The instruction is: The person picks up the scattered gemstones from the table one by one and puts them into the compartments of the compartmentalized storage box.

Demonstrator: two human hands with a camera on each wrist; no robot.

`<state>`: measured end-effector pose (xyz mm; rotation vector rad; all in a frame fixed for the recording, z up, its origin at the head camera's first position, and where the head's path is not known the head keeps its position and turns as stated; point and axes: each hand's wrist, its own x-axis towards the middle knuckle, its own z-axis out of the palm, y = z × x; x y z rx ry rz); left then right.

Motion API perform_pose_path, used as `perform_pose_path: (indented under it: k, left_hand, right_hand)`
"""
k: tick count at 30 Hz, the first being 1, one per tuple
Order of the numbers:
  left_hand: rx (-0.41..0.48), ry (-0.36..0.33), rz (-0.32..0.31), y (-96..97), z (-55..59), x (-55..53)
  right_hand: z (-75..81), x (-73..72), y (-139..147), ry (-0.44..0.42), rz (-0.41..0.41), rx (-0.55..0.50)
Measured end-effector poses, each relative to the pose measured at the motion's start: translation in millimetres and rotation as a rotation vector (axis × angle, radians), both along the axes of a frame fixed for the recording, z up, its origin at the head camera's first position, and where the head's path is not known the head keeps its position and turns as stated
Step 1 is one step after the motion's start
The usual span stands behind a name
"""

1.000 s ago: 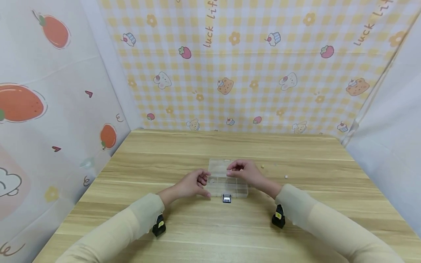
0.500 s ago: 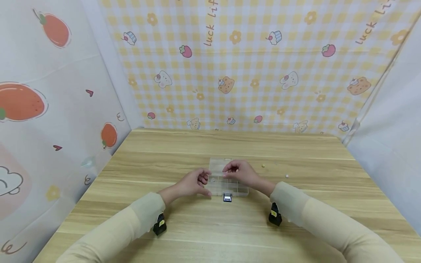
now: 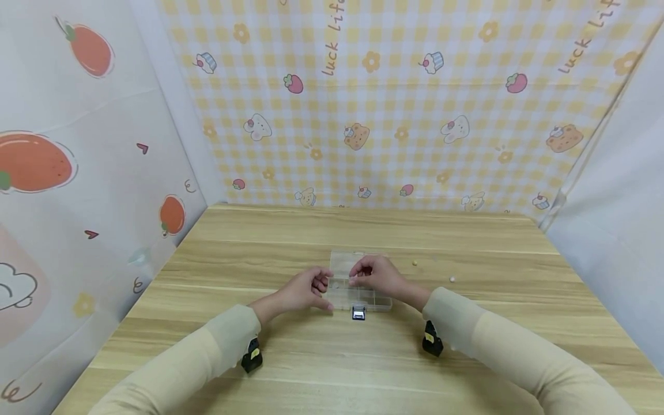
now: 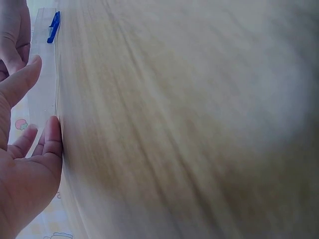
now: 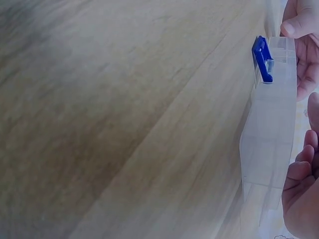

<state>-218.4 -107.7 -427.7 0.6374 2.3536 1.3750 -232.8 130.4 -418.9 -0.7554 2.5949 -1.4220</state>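
Observation:
A clear plastic compartment box (image 3: 350,299) lies with its lid (image 3: 342,262) folded back and its blue latch (image 5: 261,59) toward the person. My left hand (image 3: 306,291) holds the box's left end, thumb at the front corner and fingers toward the hinge side. Over the back row of compartments, my right hand (image 3: 381,276) has thumb and forefinger pinched together on a small whitish, bead-like thing (image 3: 353,278), mostly hidden by the fingertips. A pale round bit (image 3: 336,285) sits in the back left compartment.
On the wooden table (image 3: 311,357), right of the box, lie a small yellowish bead (image 3: 414,263) and a white bead (image 3: 452,279). A patterned cloth (image 3: 363,115) hangs behind the table's far edge, with more cloth at both sides.
My right hand has shifted left over the box and dipped slightly, its fingertips now at the back compartments. The left hand and the box stay put.

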Motion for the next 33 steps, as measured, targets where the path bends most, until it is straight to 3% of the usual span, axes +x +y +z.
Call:
perform_pose_path:
  k: [12, 20, 24, 27, 33]
  left_hand:
    - [0.021, -0.003, 0.005, 2.0, 0.7, 2.5]
    - [0.039, -0.018, -0.005, 4.9, 30.8, 20.7]
    - [0.042, -0.018, -0.005, 5.0, 36.6, 24.9]
    - [0.046, -0.014, -0.006, 4.8, 34.3, 23.3]
    - [0.031, -0.003, 0.0, 2.5, 6.3, 6.0]
  right_hand:
    - [0.1, 1.7, -1.1, 0.028, 0.006, 0.066]
    - [2.4, 4.1, -1.2, 0.044, 0.005, 0.099]
    - [3.3, 5.0, -1.4, 0.044, -0.003, 0.111]
    - [5.2, 6.1, -1.5, 0.043, -0.008, 0.116]
    - [5.6, 6.1, -1.5, 0.034, -0.017, 0.123]
